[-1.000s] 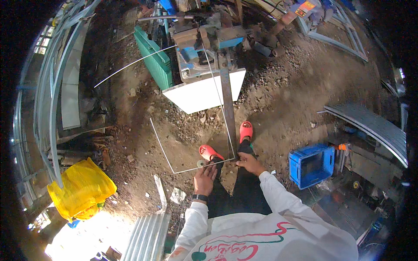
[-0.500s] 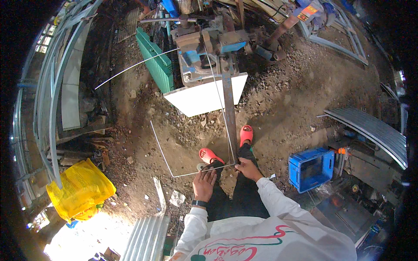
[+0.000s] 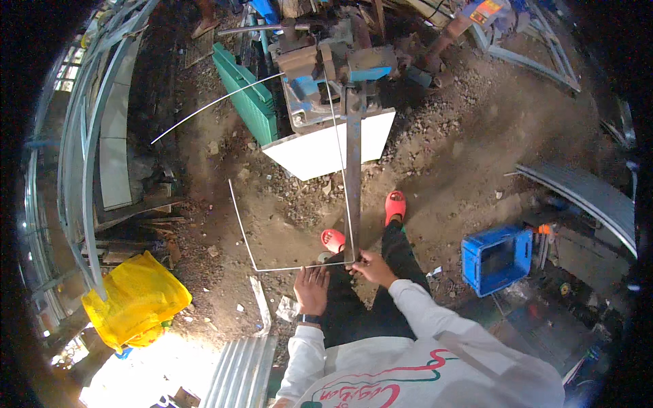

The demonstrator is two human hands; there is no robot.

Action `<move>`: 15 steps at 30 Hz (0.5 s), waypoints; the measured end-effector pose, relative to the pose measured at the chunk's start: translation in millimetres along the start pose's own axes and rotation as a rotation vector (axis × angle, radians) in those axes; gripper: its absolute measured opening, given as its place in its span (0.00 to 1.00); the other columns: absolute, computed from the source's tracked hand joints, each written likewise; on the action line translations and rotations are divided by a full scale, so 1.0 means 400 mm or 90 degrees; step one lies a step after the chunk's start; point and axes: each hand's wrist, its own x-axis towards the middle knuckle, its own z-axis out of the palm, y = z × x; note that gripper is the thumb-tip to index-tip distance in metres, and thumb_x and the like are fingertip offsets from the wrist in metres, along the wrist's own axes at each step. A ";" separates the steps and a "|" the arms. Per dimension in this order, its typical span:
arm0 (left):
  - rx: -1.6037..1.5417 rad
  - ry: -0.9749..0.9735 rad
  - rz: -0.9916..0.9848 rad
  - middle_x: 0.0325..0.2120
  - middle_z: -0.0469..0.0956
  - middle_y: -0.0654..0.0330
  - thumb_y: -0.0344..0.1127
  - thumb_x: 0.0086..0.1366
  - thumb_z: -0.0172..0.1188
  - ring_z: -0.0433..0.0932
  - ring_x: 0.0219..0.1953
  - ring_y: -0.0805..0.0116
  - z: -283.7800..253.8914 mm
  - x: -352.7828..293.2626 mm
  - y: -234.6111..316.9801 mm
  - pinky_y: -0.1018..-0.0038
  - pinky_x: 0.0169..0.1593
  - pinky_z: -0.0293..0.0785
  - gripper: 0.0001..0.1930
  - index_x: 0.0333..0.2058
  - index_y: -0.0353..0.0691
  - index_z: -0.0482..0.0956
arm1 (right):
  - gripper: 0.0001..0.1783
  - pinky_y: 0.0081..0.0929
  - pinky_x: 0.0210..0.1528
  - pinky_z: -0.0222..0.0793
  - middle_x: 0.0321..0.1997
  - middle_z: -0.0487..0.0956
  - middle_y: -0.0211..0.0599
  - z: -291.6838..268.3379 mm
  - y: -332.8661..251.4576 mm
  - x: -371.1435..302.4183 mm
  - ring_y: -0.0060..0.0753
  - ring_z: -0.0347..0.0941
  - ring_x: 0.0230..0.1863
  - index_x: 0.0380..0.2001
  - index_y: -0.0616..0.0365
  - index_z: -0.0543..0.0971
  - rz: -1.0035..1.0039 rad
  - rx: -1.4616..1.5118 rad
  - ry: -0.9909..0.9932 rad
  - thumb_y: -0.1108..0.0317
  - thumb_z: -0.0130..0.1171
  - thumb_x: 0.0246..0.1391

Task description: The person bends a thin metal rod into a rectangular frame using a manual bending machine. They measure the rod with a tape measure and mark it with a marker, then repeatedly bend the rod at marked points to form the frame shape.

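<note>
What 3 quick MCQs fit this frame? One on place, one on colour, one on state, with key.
1. Where is the blue crate?
A. on the ground to the person's right
B. on the white stand
C. beside the yellow bag

2. What colour are the person's sandals?
A. green
B. red-orange
C. black

3. How is the thin wire rod shaped?
A. coiled
B. fully straight
C. bent into corners

Key: 1 A, the crate sits on the dirt right of the legs. 2 B, both sandals show red-orange. 3 C, the rod turns a corner at lower left and another by the right hand, with the left hand just under its horizontal run.
</note>
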 end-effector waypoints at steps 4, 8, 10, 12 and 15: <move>0.043 -0.040 -0.114 0.50 0.75 0.53 0.48 0.69 0.52 0.73 0.52 0.56 0.015 -0.007 -0.008 0.61 0.59 0.67 0.21 0.49 0.36 0.73 | 0.13 0.24 0.40 0.72 0.40 0.83 0.36 -0.134 0.007 -0.033 0.24 0.79 0.38 0.48 0.64 0.75 0.011 0.012 -0.052 0.72 0.56 0.61; 0.053 -0.061 -0.141 0.53 0.74 0.53 0.48 0.69 0.51 0.72 0.55 0.54 0.095 -0.035 -0.093 0.59 0.60 0.66 0.22 0.53 0.38 0.71 | 0.19 0.26 0.42 0.72 0.42 0.83 0.38 -0.252 0.054 -0.070 0.27 0.79 0.39 0.54 0.67 0.72 0.021 -0.167 0.079 0.69 0.57 0.61; -0.012 -0.061 -0.132 0.49 0.76 0.55 0.48 0.69 0.50 0.73 0.53 0.56 0.069 -0.012 -0.105 0.58 0.59 0.67 0.21 0.53 0.41 0.71 | 0.23 0.26 0.41 0.72 0.43 0.82 0.39 -0.273 0.036 -0.096 0.27 0.79 0.39 0.57 0.66 0.70 0.038 -0.237 0.103 0.68 0.57 0.61; -0.006 -0.067 -0.142 0.47 0.77 0.55 0.47 0.69 0.50 0.75 0.50 0.55 0.073 0.002 -0.094 0.58 0.55 0.70 0.18 0.49 0.41 0.72 | 0.26 0.27 0.43 0.71 0.47 0.81 0.40 -0.303 0.013 -0.135 0.27 0.78 0.42 0.61 0.63 0.69 0.050 -0.141 0.084 0.65 0.57 0.62; 0.045 -0.055 -0.106 0.45 0.77 0.55 0.47 0.69 0.50 0.77 0.47 0.56 0.048 0.040 -0.108 0.59 0.52 0.72 0.18 0.48 0.41 0.71 | 0.24 0.26 0.43 0.72 0.49 0.81 0.39 -0.358 -0.017 -0.211 0.29 0.78 0.42 0.60 0.61 0.70 0.055 -0.055 0.158 0.67 0.55 0.62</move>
